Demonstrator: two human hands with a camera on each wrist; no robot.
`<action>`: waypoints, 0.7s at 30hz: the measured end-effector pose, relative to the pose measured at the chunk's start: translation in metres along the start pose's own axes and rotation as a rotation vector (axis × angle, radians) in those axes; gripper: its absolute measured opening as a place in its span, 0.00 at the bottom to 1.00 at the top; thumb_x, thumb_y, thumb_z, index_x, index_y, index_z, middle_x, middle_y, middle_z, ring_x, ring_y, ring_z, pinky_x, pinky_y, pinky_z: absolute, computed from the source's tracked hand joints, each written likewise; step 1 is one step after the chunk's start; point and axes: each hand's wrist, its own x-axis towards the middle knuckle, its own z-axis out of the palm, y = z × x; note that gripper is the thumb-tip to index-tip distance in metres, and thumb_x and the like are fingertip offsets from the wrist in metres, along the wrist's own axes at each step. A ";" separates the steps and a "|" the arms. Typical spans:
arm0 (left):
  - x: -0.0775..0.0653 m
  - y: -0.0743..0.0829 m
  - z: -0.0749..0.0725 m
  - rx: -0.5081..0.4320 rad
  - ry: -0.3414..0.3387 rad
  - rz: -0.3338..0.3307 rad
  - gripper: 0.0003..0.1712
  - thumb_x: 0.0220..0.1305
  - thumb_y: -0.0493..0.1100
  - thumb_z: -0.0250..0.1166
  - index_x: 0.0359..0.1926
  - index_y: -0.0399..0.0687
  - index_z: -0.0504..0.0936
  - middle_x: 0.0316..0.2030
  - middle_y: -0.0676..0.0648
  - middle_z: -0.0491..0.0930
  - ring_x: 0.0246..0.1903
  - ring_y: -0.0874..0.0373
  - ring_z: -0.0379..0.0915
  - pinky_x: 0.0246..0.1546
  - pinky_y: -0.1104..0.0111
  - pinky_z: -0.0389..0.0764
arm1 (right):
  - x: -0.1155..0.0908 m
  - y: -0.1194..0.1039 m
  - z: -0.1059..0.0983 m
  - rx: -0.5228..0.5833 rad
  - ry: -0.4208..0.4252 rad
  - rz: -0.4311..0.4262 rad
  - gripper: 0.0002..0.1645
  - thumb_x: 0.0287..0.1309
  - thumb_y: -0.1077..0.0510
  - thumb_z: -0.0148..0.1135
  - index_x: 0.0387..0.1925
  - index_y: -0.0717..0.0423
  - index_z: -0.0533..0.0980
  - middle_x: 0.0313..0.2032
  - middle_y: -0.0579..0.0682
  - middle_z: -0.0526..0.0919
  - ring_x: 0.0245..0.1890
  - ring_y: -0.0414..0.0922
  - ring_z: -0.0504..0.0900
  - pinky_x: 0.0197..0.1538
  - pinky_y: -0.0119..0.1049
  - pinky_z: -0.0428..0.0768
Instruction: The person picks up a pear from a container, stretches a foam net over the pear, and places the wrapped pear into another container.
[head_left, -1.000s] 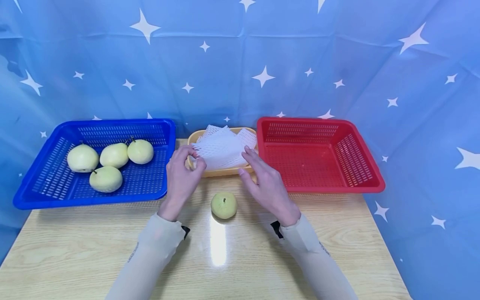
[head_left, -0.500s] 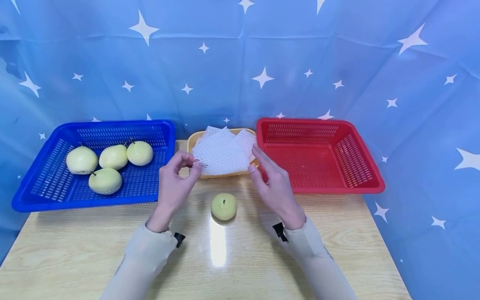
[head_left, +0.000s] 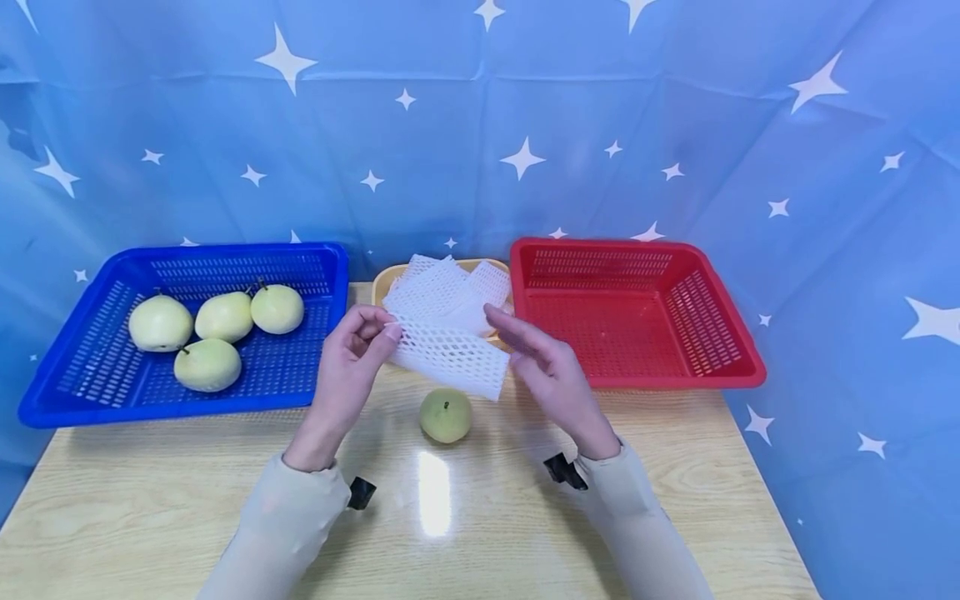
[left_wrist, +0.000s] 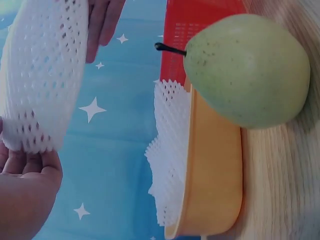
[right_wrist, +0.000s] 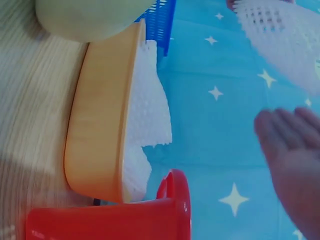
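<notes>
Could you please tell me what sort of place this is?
Probably an improvised indoor work corner: a star-patterned blue cloth hangs behind a wooden table, on which stand a red basket and a blue basket holding pears. What lies beyond is not visible.

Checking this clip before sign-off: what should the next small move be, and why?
Probably bring the right grip in to pinch the free end of the foam net: the left grip pinches only the other end, the right one, close by, holds nothing, and the lone pear sits bare on the table.
</notes>
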 end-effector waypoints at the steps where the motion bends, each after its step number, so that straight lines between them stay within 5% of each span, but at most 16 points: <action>1: 0.000 -0.001 0.001 -0.004 0.004 -0.005 0.06 0.71 0.30 0.61 0.46 0.41 0.78 0.34 0.55 0.83 0.35 0.62 0.78 0.36 0.73 0.77 | -0.001 0.000 0.000 0.043 -0.044 -0.004 0.32 0.68 0.74 0.48 0.72 0.63 0.69 0.71 0.55 0.73 0.68 0.48 0.75 0.66 0.41 0.76; 6: 0.002 -0.004 0.005 0.004 0.017 -0.018 0.05 0.71 0.32 0.62 0.46 0.41 0.77 0.35 0.55 0.84 0.36 0.62 0.78 0.37 0.74 0.76 | -0.004 0.000 0.003 0.145 -0.138 -0.003 0.36 0.66 0.75 0.51 0.75 0.62 0.66 0.71 0.61 0.72 0.65 0.52 0.77 0.59 0.40 0.83; 8: 0.002 -0.004 0.005 0.009 0.020 -0.023 0.05 0.71 0.32 0.62 0.46 0.40 0.77 0.35 0.54 0.83 0.36 0.62 0.78 0.37 0.74 0.76 | -0.003 0.001 0.005 0.101 -0.098 -0.001 0.33 0.68 0.73 0.55 0.73 0.60 0.69 0.67 0.60 0.76 0.52 0.44 0.84 0.46 0.30 0.84; 10: 0.002 -0.005 0.005 0.016 0.025 -0.029 0.06 0.71 0.31 0.62 0.46 0.38 0.77 0.35 0.54 0.83 0.37 0.62 0.78 0.38 0.74 0.77 | -0.003 0.002 0.006 0.033 -0.030 0.005 0.29 0.70 0.71 0.56 0.70 0.58 0.74 0.57 0.57 0.85 0.31 0.38 0.82 0.28 0.25 0.76; 13: 0.000 -0.005 0.004 0.025 0.022 -0.041 0.07 0.72 0.31 0.61 0.49 0.34 0.77 0.37 0.52 0.83 0.39 0.61 0.78 0.41 0.73 0.77 | -0.003 0.004 0.008 -0.055 0.074 0.023 0.23 0.72 0.69 0.56 0.64 0.55 0.80 0.47 0.52 0.89 0.14 0.36 0.60 0.16 0.30 0.55; 14: -0.001 -0.005 0.003 0.033 0.015 -0.049 0.08 0.72 0.32 0.60 0.50 0.33 0.77 0.38 0.51 0.82 0.40 0.61 0.78 0.42 0.73 0.77 | -0.003 0.004 0.008 -0.062 0.097 0.031 0.23 0.72 0.69 0.55 0.63 0.55 0.81 0.46 0.51 0.89 0.13 0.38 0.57 0.16 0.31 0.54; 21: -0.006 -0.004 -0.003 0.158 -0.087 -0.152 0.19 0.73 0.37 0.63 0.62 0.35 0.76 0.46 0.41 0.83 0.45 0.59 0.79 0.50 0.74 0.79 | -0.003 0.005 0.006 -0.072 0.185 0.050 0.19 0.73 0.67 0.57 0.61 0.58 0.82 0.51 0.52 0.88 0.32 0.42 0.81 0.20 0.29 0.61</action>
